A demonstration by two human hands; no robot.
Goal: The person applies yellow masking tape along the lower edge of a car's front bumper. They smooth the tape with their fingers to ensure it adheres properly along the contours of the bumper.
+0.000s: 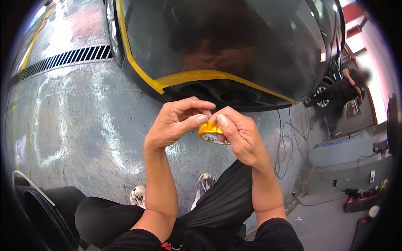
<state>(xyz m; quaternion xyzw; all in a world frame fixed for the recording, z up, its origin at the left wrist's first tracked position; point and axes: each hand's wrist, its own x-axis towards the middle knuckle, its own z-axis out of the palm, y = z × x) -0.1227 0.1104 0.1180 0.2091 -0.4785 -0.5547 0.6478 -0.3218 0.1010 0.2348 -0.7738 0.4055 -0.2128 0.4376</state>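
Note:
In front of the dark car panel (234, 46), my right hand (240, 129) grips a roll of yellow masking tape (203, 131) between thumb and fingers. A white printed core shows on the roll's underside. Against the tape's upper edge, my left hand (178, 121) has its thumb and bent fingers closed on a short raised piece of tape. Some of its fingertips are hidden behind the thumb. Yellow tape (188, 76) lines the wheel arch just beyond my hands. Another strip runs up the panel's left edge, meeting the arch tape at a corner.
The wheel (234, 96) sits under the taped arch. A floor drain grate (71, 58) crosses the far left. Loose cables (289, 142) lie on the grey floor at right. Another person (345, 92) crouches by a wheel. A red tool tray (364, 201) stands lower right; a black bin-like object (37, 213) stands lower left.

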